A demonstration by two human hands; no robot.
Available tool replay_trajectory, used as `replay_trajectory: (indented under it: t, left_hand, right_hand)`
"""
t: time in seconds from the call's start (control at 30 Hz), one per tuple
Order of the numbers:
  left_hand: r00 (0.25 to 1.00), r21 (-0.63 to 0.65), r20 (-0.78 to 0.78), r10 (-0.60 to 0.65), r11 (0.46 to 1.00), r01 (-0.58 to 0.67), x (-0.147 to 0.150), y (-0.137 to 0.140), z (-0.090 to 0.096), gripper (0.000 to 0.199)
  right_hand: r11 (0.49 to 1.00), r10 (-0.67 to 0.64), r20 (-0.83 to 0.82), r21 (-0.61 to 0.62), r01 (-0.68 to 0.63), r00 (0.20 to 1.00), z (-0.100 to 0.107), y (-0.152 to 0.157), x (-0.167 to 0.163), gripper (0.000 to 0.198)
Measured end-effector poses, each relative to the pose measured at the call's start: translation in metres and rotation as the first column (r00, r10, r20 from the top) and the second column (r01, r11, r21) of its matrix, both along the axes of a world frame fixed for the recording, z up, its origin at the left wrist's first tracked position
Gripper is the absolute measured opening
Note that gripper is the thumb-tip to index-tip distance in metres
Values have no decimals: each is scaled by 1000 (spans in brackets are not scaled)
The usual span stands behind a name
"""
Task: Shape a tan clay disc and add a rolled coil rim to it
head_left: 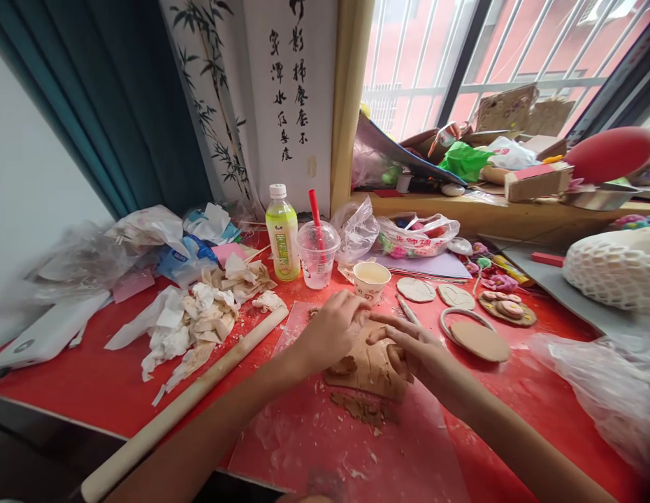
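Observation:
A cracked brown clay slab (pixel 370 367) lies on a clear plastic sheet (pixel 283 426), with loose clay crumbs (pixel 359 409) along its near edge. Over the slab's far left part is my left hand (pixel 333 328), its fingers bent and pressed together; whatever they hold is hidden. My right hand (pixel 412 346) reaches over the slab from the right, fingers apart and curved, thumb low near the clay. The fingertips of both hands meet or nearly meet above the slab. Just beyond them stands a paper cup (pixel 372 279) holding pale liquid.
A long wooden rolling pin (pixel 189 402) lies at the left, beside crumpled tissues (pixel 191 321). Behind stand a drink bottle (pixel 282 234) and a plastic cup (pixel 318 258) with a red straw. Rightward are a clay disc (pixel 482 341), a ring (pixel 451 323) and plastic wrap (pixel 592 391).

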State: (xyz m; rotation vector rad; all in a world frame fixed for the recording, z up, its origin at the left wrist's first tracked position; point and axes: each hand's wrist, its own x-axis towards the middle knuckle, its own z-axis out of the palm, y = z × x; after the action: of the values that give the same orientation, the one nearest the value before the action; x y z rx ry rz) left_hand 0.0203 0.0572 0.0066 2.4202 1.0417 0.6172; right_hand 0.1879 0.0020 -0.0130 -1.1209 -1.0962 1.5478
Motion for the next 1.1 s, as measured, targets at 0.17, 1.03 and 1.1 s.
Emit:
replay_trajectory:
  t: [0.17, 1.03, 1.1]
  left_hand:
    - [926, -111, -252, -281, 959, 260, -21, 12, 5, 16]
    - [966, 392, -16, -257, 887, 242, 5, -5, -30, 43]
    - [969, 433, -12, -245, 872, 226, 6, -7, -33, 38]
  right_hand:
    - [999, -47, -21, -2, 47, 999, 3, 0, 2, 37]
    - [994, 108, 68, -26, -106, 992, -4, -5, -5, 44]
    - [994, 110, 114, -27, -107, 987, -3, -7, -6, 46]
